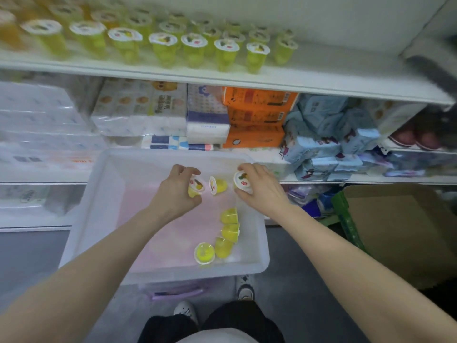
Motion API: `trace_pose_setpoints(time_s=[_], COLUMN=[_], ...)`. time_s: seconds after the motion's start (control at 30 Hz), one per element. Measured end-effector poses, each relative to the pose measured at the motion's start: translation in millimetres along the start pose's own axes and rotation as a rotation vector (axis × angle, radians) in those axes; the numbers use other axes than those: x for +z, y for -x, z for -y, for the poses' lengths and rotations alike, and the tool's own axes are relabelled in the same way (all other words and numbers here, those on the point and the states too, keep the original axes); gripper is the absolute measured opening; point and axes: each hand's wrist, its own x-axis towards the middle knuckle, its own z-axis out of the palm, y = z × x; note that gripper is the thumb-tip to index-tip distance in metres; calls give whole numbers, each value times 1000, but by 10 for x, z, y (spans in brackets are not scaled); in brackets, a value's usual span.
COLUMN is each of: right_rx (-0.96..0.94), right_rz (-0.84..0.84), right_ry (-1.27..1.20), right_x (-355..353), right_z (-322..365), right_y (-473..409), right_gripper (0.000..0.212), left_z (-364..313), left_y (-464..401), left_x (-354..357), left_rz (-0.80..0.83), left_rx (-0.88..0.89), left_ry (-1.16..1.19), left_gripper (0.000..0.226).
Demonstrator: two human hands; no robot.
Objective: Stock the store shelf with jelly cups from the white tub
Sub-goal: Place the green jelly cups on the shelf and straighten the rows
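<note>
The white tub [99, 194] sits below me in front of the shelves. My left hand [176, 191] is inside it, closed around a yellow jelly cup [196, 186]. My right hand [259, 186] grips another jelly cup [241, 180] near the tub's far right wall. One loose cup [217, 185] lies on its side between my hands. Several more yellow cups [228, 233] lie toward the tub's near right corner. The top shelf [321, 80] holds rows of upright jelly cups [193, 49], with bare room at its right end.
The lower shelf holds white tissue packs [138, 107], orange boxes [254, 117] and blue packets [329, 134]. A cardboard box [400, 231] stands on the floor at right. A purple bin [178, 290] sits under the tub. My shoes [244, 288] are near the tub's front.
</note>
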Motion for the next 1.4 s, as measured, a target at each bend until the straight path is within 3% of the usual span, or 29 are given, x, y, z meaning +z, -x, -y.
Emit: trace_pose_setpoints(time_s=[0.23,0.5,0.77,1.13,1.4], right_rx=[-29,-22,-25,-77,-29], right_rz=[-92,-241,-320,-300,-250], right_ry=[33,-14,-54,-113,-99], right_x=[-629,-1554,-2200,-2329,-2159], right_z=[-261,-919,-1627,-2251,-2433], right_y=[-119,-548,-1011,-1757,-2316], right_gripper=[48,44,46,39,37], left_z=[-520,-1406,-2145,-2457,-2363], left_y=[-296,-947,-1811,-2559,-2756], left_x=[-311,-570,-630,-453,-382], left_rz=[-52,-228,-352,-376,-510], left_rx=[143,325,327,214,231], left_ry=[-125,-276,-388,-388,-461], left_gripper=[60,59,62,56,57])
